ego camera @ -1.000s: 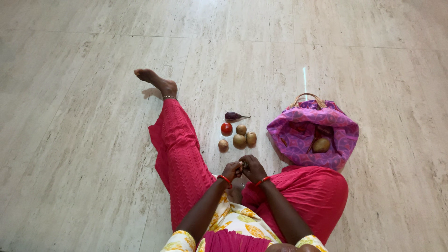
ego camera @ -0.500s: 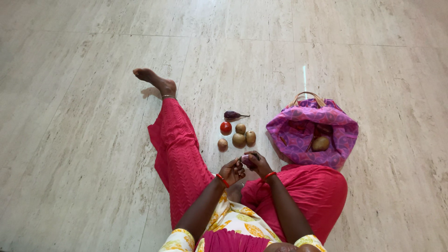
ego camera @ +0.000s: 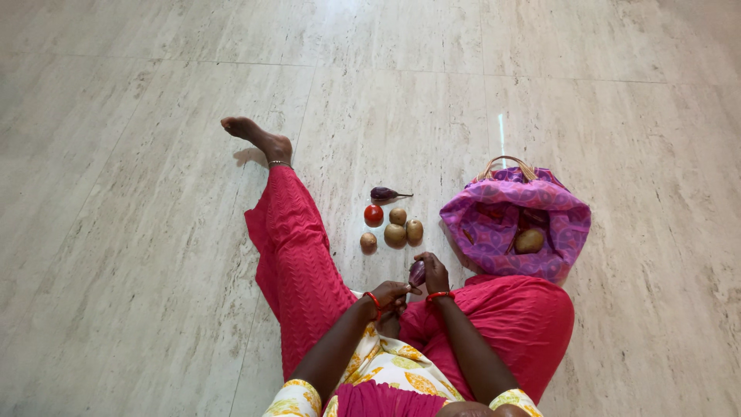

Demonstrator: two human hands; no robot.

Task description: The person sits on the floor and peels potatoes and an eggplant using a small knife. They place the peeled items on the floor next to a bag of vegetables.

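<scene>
Floor: pale stone-look tiles (ego camera: 139,232), with a person seated on them, one leg in red trousers (ego camera: 297,247) stretched toward 11 o'clock.
Left hand: the left hand (ego camera: 392,293) sits just above the lap at about 6 o'clock of the loose vegetables, fingers loosely curled and holding nothing; its fingertips reach toward the lower end of the small purple eggplant, and contact cannot be told.
Held eggplant: the small purple eggplant (ego camera: 417,272) stands nearly upright between the two hands, at 6 o'clock of the potatoes.
Right hand: the right hand (ego camera: 434,272) is closed around the small purple eggplant from its right side.
Loose vegetables: a red tomato (ego camera: 373,215) lies at 9 o'clock of four brown potatoes (ego camera: 395,234); a second eggplant (ego camera: 384,193) lies at 12 o'clock of them.
Bag: a purple patterned cloth bag (ego camera: 494,208) with cane handles stands open at 3 o'clock of the potatoes, well apart from the hands; a potato in the bag (ego camera: 529,241) shows inside.
</scene>
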